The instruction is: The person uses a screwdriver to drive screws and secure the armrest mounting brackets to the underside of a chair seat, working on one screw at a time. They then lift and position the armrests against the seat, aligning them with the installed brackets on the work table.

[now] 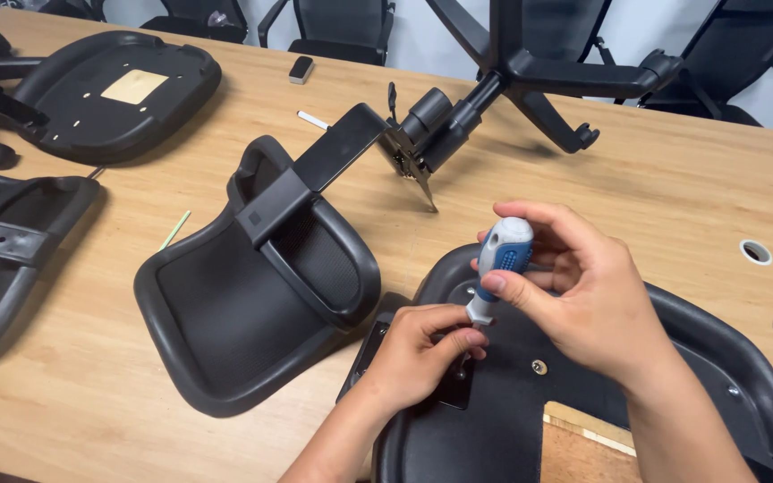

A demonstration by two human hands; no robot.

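Firmly, the right hand (pixel 583 295) grips a blue-and-white-handled screwdriver (pixel 499 266), held upright over the upturned black plastic chair seat (pixel 717 358) on the wooden table (pixel 655 179). Below it, the left hand (pixel 418 358) pinches the shaft near the tip, against a black metal bracket plate (pixel 454 391) on that seat.

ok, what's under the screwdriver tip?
The screwdriver stands upright over a black bracket on the seat underside. The left hand covers its tip; any screw is hidden.

A big wooden table (pixel 673 188) holds black chair parts. A chair back (pixel 252 304) lies in the middle. A chair seat (pixel 118 94) lies upside down at the far left. A chair base (pixel 530 80) lies on its side. Two round holes (pixel 756 251) sit near the right edge.
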